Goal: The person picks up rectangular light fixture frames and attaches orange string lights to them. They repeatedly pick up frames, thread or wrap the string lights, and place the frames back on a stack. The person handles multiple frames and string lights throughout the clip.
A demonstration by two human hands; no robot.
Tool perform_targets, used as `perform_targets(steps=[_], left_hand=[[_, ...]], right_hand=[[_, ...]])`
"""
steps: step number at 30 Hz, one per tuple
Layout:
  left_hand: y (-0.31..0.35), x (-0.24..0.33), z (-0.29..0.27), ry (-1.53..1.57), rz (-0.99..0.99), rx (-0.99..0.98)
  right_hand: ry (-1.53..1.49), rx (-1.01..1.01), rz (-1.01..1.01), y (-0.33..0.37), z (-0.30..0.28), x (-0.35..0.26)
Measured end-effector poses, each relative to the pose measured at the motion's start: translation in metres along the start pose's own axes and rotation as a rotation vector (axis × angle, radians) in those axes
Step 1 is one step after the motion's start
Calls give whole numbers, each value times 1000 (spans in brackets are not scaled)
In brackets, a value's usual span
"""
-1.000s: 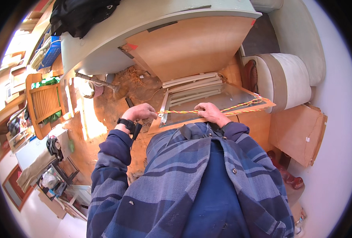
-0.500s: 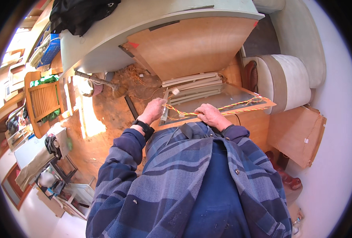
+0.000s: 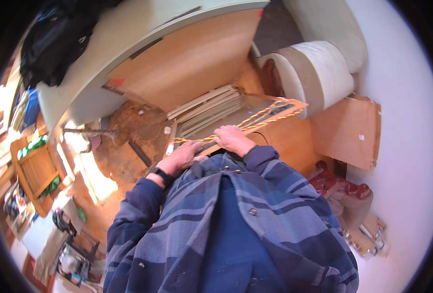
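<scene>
Your left hand (image 3: 181, 157), which has a dark band (image 3: 163, 177) at the wrist, is by the near left corner of the framed glass panel (image 3: 255, 103). Its fingers are bent and close together, near the twisted yellow-and-red cord (image 3: 281, 117); whether they pinch it, I cannot tell. Your right hand (image 3: 233, 140) is just beside, over the near edge of the panel, with curled fingers which seem to pinch the cord.

From your hands, the cord goes above the near edge to the right corner of the panel. There it appears to turn back, so two lengths run side by side. In my judgement, the twisting is already done on these lengths, because both look evenly wound. What is left is probably at the left end: I can see no knot or fastening there, although your fingers hide a part of it.

About the writing, again from the left: the red patch (image 3: 116, 81) at the left corner of the upright board (image 3: 187, 58) shows no letters that I can read. A small white piece (image 3: 167, 130), near the panel's left corner, also shows none. At the right, the brown board (image 3: 338, 127) bears a small white label (image 3: 361, 138), too small for reading. I recognise no brand.
</scene>
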State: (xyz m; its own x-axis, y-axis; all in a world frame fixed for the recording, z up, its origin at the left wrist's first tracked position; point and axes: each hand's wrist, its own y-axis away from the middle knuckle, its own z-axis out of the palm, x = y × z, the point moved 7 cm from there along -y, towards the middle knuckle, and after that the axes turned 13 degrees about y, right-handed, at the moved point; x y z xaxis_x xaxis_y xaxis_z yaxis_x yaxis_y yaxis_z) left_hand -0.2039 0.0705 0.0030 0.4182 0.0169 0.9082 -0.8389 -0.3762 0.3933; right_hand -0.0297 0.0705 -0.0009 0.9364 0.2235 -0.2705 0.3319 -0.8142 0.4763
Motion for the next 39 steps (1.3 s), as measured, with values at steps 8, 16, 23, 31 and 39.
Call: perform_targets(steps=[8, 16, 23, 31, 39], left_hand=[[-12, 13, -8, -106, -98, -80], [-11, 24, -17, -58, -112, 0], [-13, 35, -23, -113, -94, 143], [-28, 28, -15, -284, -183, 336], [-33, 31, -16, -337, -188, 383]], right_hand=[[-157, 219, 111, 18, -28, 41], [-153, 437, 179, 54, -60, 90], [-624, 995, 996, 148, -76, 241], [-1715, 762, 825, 121, -17, 285], [-1887, 758, 743, 113, -12, 275]])
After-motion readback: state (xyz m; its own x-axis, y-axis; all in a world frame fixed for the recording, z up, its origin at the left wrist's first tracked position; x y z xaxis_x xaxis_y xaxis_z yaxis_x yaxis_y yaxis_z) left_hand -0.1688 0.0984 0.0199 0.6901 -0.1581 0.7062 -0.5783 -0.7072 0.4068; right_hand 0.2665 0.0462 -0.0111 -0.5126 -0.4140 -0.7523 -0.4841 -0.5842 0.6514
